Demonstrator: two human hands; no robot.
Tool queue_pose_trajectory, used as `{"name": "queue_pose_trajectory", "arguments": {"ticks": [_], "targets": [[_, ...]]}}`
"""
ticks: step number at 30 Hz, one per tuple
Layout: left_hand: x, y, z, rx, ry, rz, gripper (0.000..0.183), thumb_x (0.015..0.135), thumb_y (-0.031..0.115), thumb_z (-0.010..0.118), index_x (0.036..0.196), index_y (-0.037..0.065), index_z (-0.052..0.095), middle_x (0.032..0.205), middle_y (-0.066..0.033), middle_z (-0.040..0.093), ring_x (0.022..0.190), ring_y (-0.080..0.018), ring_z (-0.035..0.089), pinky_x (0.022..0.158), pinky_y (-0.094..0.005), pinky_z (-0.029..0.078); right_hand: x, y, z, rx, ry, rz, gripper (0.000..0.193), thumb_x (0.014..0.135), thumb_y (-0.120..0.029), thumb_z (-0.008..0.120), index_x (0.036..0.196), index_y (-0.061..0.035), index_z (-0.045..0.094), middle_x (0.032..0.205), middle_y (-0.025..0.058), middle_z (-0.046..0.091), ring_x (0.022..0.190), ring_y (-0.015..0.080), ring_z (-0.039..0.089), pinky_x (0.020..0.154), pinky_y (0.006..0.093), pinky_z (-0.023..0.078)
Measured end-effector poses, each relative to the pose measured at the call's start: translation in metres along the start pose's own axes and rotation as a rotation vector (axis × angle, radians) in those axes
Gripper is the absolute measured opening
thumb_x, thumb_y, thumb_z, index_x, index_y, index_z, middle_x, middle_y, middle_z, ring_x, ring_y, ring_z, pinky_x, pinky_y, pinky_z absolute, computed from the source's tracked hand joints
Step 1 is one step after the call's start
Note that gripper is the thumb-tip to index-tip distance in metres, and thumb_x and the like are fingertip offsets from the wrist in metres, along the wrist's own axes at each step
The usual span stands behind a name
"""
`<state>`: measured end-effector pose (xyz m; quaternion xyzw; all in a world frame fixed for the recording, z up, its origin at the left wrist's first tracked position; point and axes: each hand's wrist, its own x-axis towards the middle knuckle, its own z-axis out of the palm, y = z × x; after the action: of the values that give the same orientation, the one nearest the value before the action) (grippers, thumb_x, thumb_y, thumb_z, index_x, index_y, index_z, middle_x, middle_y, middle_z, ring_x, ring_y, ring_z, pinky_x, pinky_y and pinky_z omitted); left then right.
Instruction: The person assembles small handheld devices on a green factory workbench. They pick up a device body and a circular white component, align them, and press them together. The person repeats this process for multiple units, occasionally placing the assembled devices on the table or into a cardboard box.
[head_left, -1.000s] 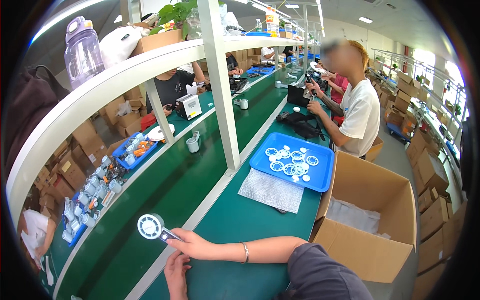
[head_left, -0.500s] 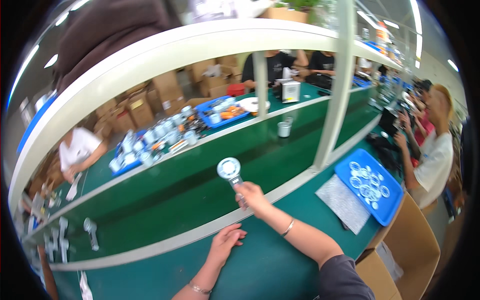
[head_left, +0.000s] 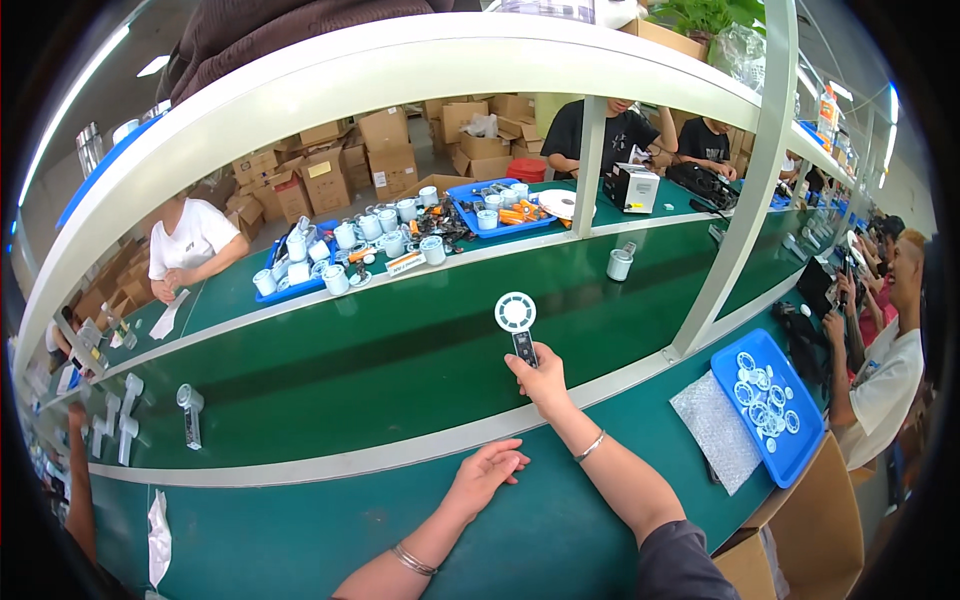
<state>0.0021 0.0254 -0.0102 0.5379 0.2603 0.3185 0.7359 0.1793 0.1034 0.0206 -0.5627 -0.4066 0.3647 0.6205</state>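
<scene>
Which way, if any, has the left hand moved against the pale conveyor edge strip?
Cannot tell: the camera swung. The left hand rests on the green bench beside the strip, as before.

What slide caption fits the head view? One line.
Right hand holds a small white handheld fan over the green conveyor belt; left hand rests flat on the workbench edge.

A factory assembly line: long green bench (head_left: 380, 370), seated workers (head_left: 195, 245), blue parts trays (head_left: 770, 405), stacked cardboard boxes (head_left: 385, 140) behind.
</scene>
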Motion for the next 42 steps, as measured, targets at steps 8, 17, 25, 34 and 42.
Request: {"name": "queue_pose_trajectory", "arguments": {"ticks": [8, 17, 25, 34, 42], "targets": [[0.001, 0.002, 0.001, 0.032, -0.006, -0.002, 0.037, 0.091, 0.017, 0.054, 0.122, -0.001, 0.047, 0.106, -0.0117, 0.060, 0.097, -0.0152, 0.056, 0.077, -0.0265, 0.047, 0.017, 0.024, 0.004, -0.264, 0.098, -0.224, 0.036, 0.075, -0.020, 0.070, 0.098, 0.0029, 0.054, 0.069, 0.0076, 0.059, 0.055, 0.0149, 0.057, 0.049, 0.0295, 0.046], [0.002, 0.004, 0.003, 0.049, 0.003, -0.012, 0.035, 0.091, 0.015, 0.052, 0.122, -0.002, 0.047, 0.105, -0.0125, 0.061, 0.096, -0.0164, 0.056, 0.078, -0.0277, 0.047, 0.044, 0.036, 0.001, -1.052, 0.138, -0.380, 0.030, 0.069, -0.026, 0.070, 0.079, 0.0006, 0.062, 0.086, 0.0165, 0.059, 0.086, 0.0338, 0.056, 0.073, 0.0429, 0.049], [0.000, 0.000, 0.000, -0.018, 0.017, -0.020, 0.038, 0.088, 0.015, 0.058, 0.121, -0.001, 0.048, 0.104, -0.0120, 0.060, 0.096, -0.0187, 0.056, 0.080, -0.0300, 0.047, -0.039, -0.017, 0.013, -0.757, -0.097, -0.852, 0.035, 0.073, -0.020, 0.068, 0.100, -0.0006, 0.056, 0.106, 0.0166, 0.053, 0.099, 0.0340, 0.050, 0.083, 0.0421, 0.043], [-0.002, 0.002, 0.003, 0.606, -0.093, 0.269, 0.041, 0.071, 0.011, 0.071, 0.107, 0.001, 0.053, 0.102, -0.0124, 0.059, 0.092, -0.0240, 0.058, 0.075, -0.0341, 0.047, -0.099, 0.001, -0.001, -0.500, -0.546, -0.744, 0.028, 0.081, -0.021, 0.060, 0.099, -0.0002, 0.060, 0.096, 0.0141, 0.062, 0.091, 0.0308, 0.058, 0.078, 0.0380, 0.048], [0.000, 0.000, 0.005, 0.598, -0.027, 0.322, 0.039, 0.067, 0.011, 0.074, 0.100, 0.002, 0.055, 0.095, -0.0113, 0.057, 0.086, -0.0241, 0.057, 0.071, -0.0354, 0.046, -0.101, 0.006, -0.001, -0.542, -0.588, -0.672, 0.028, 0.084, -0.025, 0.057, 0.097, -0.0009, 0.062, 0.091, 0.0146, 0.064, 0.083, 0.0313, 0.061, 0.075, 0.0381, 0.050]]}}
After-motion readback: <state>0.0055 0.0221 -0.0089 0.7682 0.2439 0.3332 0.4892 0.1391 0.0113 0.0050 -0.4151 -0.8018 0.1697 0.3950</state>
